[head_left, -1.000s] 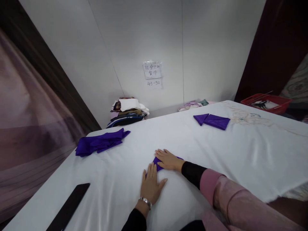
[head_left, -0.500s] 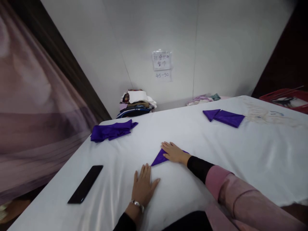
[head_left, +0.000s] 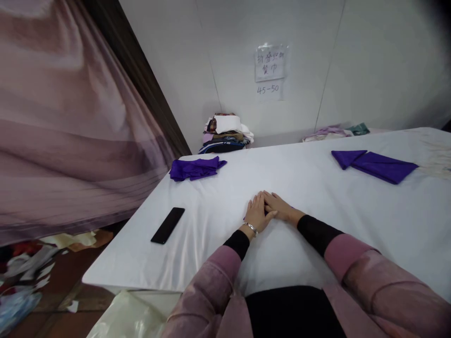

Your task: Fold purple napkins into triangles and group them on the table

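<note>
My left hand (head_left: 258, 213), with a silver bracelet at the wrist, lies flat with its fingers stretched out. My right hand (head_left: 278, 206) rests flat right beside it, and the fingertips of both meet. Under them is a folded purple cloth (head_left: 244, 218), almost wholly covered; only slivers of its edge show. Farther back on the right lie a small purple triangle (head_left: 348, 158) and a folded purple cloth piece (head_left: 385, 166), touching each other. A crumpled purple cloth pile (head_left: 197, 168) sits at the back left.
A black phone (head_left: 168, 225) lies on the left of the white-covered table (head_left: 211, 225). Behind the table stands a stack of folded clothes (head_left: 225, 134), with more cloth (head_left: 327, 133) farther right. A pink curtain (head_left: 88, 141) hangs at left; a handwritten sign (head_left: 269, 65) is on the wall.
My left hand has moved forward and right onto the purple cloth, meeting my right hand, which still lies flat there. The view has shifted left and down.
</note>
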A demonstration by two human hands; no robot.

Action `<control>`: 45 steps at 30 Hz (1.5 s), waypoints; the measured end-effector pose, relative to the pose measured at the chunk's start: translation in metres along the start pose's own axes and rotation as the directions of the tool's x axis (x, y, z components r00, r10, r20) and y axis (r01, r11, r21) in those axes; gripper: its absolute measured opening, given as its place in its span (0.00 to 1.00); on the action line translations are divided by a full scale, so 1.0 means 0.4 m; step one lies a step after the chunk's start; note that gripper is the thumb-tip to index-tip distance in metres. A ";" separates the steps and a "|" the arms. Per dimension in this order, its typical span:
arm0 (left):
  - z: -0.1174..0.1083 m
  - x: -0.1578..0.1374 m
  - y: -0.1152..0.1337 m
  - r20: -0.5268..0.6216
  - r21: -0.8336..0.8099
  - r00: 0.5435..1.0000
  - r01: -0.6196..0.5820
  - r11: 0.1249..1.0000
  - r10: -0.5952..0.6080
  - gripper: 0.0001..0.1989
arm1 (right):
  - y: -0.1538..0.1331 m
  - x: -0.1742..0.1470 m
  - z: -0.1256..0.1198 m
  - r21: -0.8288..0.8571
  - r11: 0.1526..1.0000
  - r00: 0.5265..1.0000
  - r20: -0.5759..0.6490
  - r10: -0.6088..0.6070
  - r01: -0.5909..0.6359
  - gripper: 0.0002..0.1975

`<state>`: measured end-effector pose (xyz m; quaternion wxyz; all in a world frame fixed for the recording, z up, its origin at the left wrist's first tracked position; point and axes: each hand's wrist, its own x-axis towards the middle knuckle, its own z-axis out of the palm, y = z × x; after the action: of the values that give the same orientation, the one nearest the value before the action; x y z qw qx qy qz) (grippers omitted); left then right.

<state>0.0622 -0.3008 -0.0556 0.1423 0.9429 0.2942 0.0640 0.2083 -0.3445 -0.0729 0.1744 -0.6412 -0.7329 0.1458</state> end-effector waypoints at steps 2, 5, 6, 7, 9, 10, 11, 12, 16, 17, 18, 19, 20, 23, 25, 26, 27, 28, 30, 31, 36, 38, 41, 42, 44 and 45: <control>0.006 0.008 -0.003 0.000 -0.006 1.000 0.009 1.000 -0.009 0.38 | 0.008 0.002 -0.001 0.077 0.997 1.000 -0.014 0.015 -0.014 0.35; -0.002 0.012 0.001 0.019 0.006 1.000 0.002 1.000 -0.002 0.38 | 0.024 0.005 -0.003 0.222 0.975 0.998 -0.050 0.036 -0.024 0.40; -0.007 0.013 0.005 0.034 0.013 0.999 -0.002 1.000 0.002 0.38 | 0.028 0.005 -0.005 0.276 0.961 0.997 -0.060 0.048 -0.030 0.41; -0.010 0.016 0.008 0.052 0.018 0.999 -0.009 1.000 0.008 0.37 | 0.031 0.004 -0.008 0.332 0.942 0.996 -0.064 0.066 -0.041 0.42; -0.013 0.024 0.014 0.088 0.023 0.996 -0.030 0.999 0.028 0.37 | 0.033 0.002 -0.015 0.457 0.886 0.991 -0.061 0.120 -0.079 0.42; -0.011 0.029 0.016 0.103 0.023 0.994 -0.045 0.999 0.042 0.37 | 0.032 0.000 -0.019 0.517 0.850 0.987 -0.052 0.150 -0.102 0.42; -0.008 0.034 0.017 0.113 0.023 0.992 -0.060 0.998 0.057 0.38 | 0.030 -0.002 -0.023 0.569 0.813 0.983 -0.042 0.179 -0.124 0.42; -0.003 0.039 0.017 0.119 0.026 0.990 -0.074 0.997 0.071 0.39 | 0.028 -0.005 -0.027 0.607 0.782 0.979 -0.034 0.203 -0.141 0.41; 0.021 0.047 0.010 0.147 0.059 0.983 -0.122 0.991 0.112 0.40 | 0.014 -0.013 -0.039 0.662 0.737 0.975 -0.043 0.217 -0.135 0.39; 0.026 0.046 0.008 0.142 0.066 0.983 -0.130 0.989 0.119 0.41 | 0.010 -0.013 -0.041 0.660 0.741 0.975 -0.054 0.214 -0.126 0.38; 0.030 0.044 0.005 0.133 0.069 0.983 -0.135 0.988 0.125 0.41 | 0.005 -0.014 -0.043 0.647 0.752 0.975 -0.064 0.215 -0.123 0.37; 0.032 0.043 0.004 0.122 0.071 0.984 -0.137 0.988 0.128 0.41 | 0.000 -0.014 -0.044 0.618 0.776 0.972 -0.075 0.221 -0.129 0.35; 0.034 0.041 0.003 0.110 0.075 0.985 -0.139 0.987 0.131 0.42 | -0.004 -0.015 -0.045 0.568 0.811 0.970 -0.087 0.226 -0.138 0.34; 0.035 0.038 0.002 0.108 0.093 0.984 -0.150 0.984 0.140 0.42 | -0.011 -0.032 -0.040 0.309 0.943 0.980 -0.113 0.163 -0.121 0.32; 0.036 0.038 0.003 0.111 0.113 0.984 -0.151 0.982 0.138 0.41 | -0.003 -0.057 -0.031 0.110 0.989 0.989 -0.106 0.108 -0.096 0.33; 0.036 0.038 0.003 0.112 0.123 0.984 -0.149 0.981 0.135 0.41 | 0.005 -0.074 -0.024 0.028 0.995 0.990 -0.098 0.100 -0.098 0.34; 0.037 0.038 0.003 0.112 0.132 0.985 -0.146 0.980 0.131 0.40 | 0.016 -0.092 -0.018 -0.037 0.993 0.990 -0.091 0.105 -0.109 0.35; 0.038 0.039 0.003 0.113 0.139 0.985 -0.143 0.980 0.128 0.40 | 0.027 -0.111 -0.011 -0.084 0.989 0.990 -0.083 0.114 -0.121 0.35; 0.038 0.039 0.003 0.118 0.144 0.986 -0.137 0.980 0.121 0.41 | 0.051 -0.147 -0.002 -0.136 0.983 0.991 -0.069 0.112 -0.121 0.35; 0.038 0.039 0.003 0.123 0.142 0.986 -0.132 0.981 0.115 0.41 | 0.062 -0.163 0.001 -0.147 0.983 0.993 -0.064 0.102 -0.110 0.35; 0.033 0.040 0.003 0.120 0.119 0.987 -0.123 0.985 0.108 0.46 | 0.095 -0.224 0.000 -0.186 0.979 0.996 -0.055 0.069 -0.078 0.36; 0.033 0.041 0.002 0.131 0.112 0.985 -0.125 0.986 0.110 0.47 | 0.100 -0.248 -0.005 -0.211 0.973 0.995 -0.047 0.085 -0.093 0.36; 0.032 0.044 0.001 0.154 0.111 0.982 -0.124 0.986 0.106 0.46 | 0.107 -0.290 -0.014 -0.227 0.967 0.993 -0.048 0.105 -0.113 0.36; 0.032 0.045 0.000 0.160 0.112 0.982 -0.123 0.986 0.104 0.45 | 0.110 -0.306 -0.018 -0.225 0.967 0.993 -0.049 0.108 -0.117 0.36; 0.029 0.046 0.000 0.167 0.111 0.981 -0.117 0.987 0.098 0.44 | 0.116 -0.339 -0.028 -0.207 0.970 0.991 -0.051 0.121 -0.129 0.36; 0.027 0.047 0.001 0.171 0.106 0.981 -0.114 0.988 0.095 0.43 | 0.120 -0.355 -0.034 -0.189 0.972 0.989 -0.051 0.136 -0.143 0.35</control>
<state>0.0799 -0.2928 -0.0653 0.1079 0.9658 0.2346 -0.0244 0.2736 -0.4787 -0.0915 0.1149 -0.7077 -0.6931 0.0744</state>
